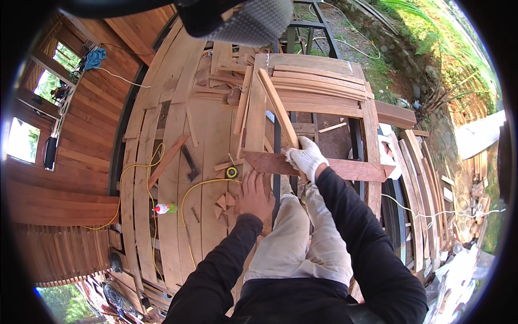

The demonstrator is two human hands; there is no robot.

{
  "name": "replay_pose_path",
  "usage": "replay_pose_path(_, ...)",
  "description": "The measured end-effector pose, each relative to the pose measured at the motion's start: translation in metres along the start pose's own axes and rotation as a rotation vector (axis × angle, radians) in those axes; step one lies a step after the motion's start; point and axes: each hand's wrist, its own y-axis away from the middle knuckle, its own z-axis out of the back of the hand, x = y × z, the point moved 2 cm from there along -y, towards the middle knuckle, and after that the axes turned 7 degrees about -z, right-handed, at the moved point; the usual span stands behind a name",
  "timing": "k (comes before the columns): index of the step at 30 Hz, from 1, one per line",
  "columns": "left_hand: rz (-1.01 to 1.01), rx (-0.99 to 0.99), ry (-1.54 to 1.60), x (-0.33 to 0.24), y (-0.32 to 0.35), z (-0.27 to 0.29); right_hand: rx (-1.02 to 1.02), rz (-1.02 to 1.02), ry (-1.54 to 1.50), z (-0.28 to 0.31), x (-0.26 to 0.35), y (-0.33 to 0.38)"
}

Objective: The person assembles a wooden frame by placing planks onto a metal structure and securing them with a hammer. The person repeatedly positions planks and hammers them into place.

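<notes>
My bare left hand (pixel 256 193) lies palm down with its fingers stretched out, just below the left end of a reddish wooden board (pixel 350 169). The board lies crosswise over a wooden frame (pixel 260 121), and its right end is cut at a slant. In a white glove, my right hand (pixel 307 159) is closed around the board near its middle. A lighter wooden strip (pixel 278 108) slants up and away from the glove; whether the glove also grips it, I cannot tell. A yellow-and-black tape measure (pixel 232 172) sits left of my left hand.
Left of my hands are a hammer (pixel 190 163), a glue bottle (pixel 165 208), a yellow cord (pixel 189 194) and small wooden offcuts (pixel 225 204) on the planks. Several slats (pixel 318 81) lie across the frame's far part. Long boards (pixel 415 200) lie at right.
</notes>
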Motion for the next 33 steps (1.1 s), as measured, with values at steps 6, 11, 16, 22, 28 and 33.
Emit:
replay_pose_path(6, -0.003, 0.016, 0.038, -0.002, -0.005, -0.002, -0.207, -0.009, -0.102, -0.073, 0.037, -0.063)
replay_pose_path(11, -0.006, 0.009, 0.035, -0.009, -0.008, -0.003, -0.426, -0.022, 0.222, -0.077, 0.072, -0.121)
replay_pose_path(16, -0.009, -0.029, 0.0, 0.0, 0.0, -0.003, -0.517, 0.032, 0.594, -0.101, 0.089, -0.127)
replay_pose_path(22, -0.013, -0.04, 0.014, 0.001, -0.002, -0.005, -0.557, 0.047, 0.604, -0.11, 0.086, -0.118)
replay_pose_path(28, -0.005, -0.024, 0.019, 0.0, -0.002, -0.005, -0.539, 0.06, 0.644, -0.121, 0.083, -0.111)
replay_pose_path(33, -0.004, -0.022, 0.009, -0.001, -0.001, -0.007, -0.556, 0.034, 0.555, -0.121, 0.082, -0.116)
